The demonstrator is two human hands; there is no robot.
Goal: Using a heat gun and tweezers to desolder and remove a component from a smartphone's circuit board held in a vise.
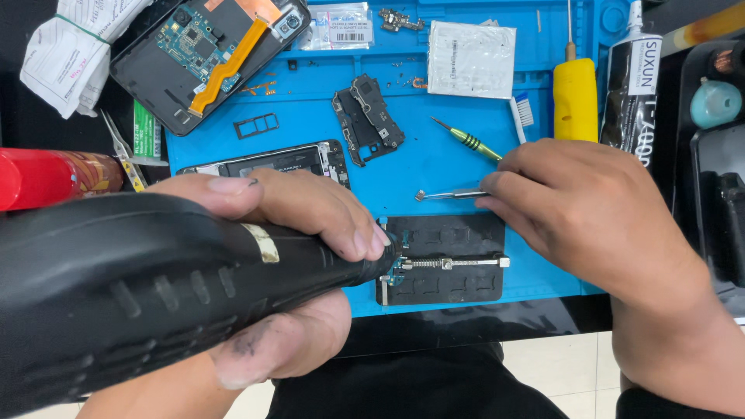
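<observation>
My left hand [295, 213] grips a big black hot-air tool [155, 279], whose nozzle points right at a small circuit board [397, 271] clamped in a black board holder [446, 260] on the blue mat. My right hand [590, 209] holds metal tweezers [446, 194], their tip pointing left just above the holder. The hand covers the tweezers' rear end.
On the blue work mat [434, 155] lie an opened phone with a yellow flex cable [209, 54], a phone frame [279, 159], a black cover plate [366, 116], a SIM tray [256, 125], a green screwdriver [469, 141] and a white pad [471, 58]. A yellow-handled tool [575, 97], a glue tube [638, 85] and a red can [39, 177] stand around.
</observation>
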